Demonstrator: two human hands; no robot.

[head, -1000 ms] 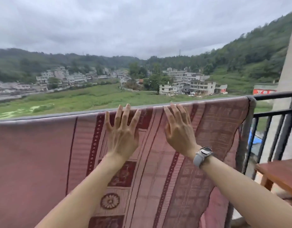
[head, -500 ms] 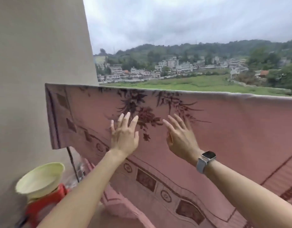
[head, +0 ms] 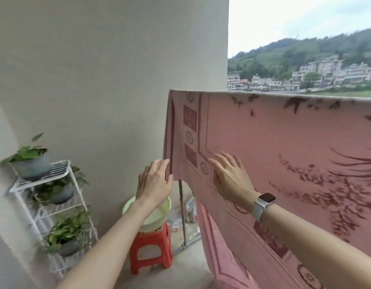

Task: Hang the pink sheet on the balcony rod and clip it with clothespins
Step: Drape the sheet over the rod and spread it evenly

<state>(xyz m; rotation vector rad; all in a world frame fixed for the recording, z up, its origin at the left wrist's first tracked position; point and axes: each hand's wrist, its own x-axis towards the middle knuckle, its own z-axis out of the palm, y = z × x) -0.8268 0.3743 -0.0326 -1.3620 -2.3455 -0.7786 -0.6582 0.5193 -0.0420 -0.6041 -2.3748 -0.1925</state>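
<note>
The pink sheet (head: 274, 142) was found draped over the balcony rod, its folded top edge running level from the wall corner off to the right; the rod itself was covered by the cloth and could not be seen. The sheet's left edge hung straight down just beside the wall (head: 109, 80), with a lower layer trailing toward the floor.

The left hand (head: 154, 184) was at that left edge, fingers extended and close together. Whether the fingertips were merely touching the hem or lightly pinching it could not be determined, as the view there was blurred. The right hand (head: 232, 178), wearing a watch (head: 263, 203) at the wrist, lay flat against the face of the sheet, fingers straight and spread, pressing the fabric.

No clothespins were visible on the sheet or in either hand; clipping was judged not yet done.

Handling assessment: the cloth appeared thin, soft and limp, light enough for one hand, yet broad enough to catch wind and slide along the rod. It offered no stiffness, so pulling on the middle would only bunch it. The sound place to take hold was judged to be the side hem, or the top fold at the rod, where pins should also be placed.

Below stood a red stool (head: 151, 247) bearing a pale green basin (head: 147, 224), and a white plant rack (head: 53, 195).
</note>
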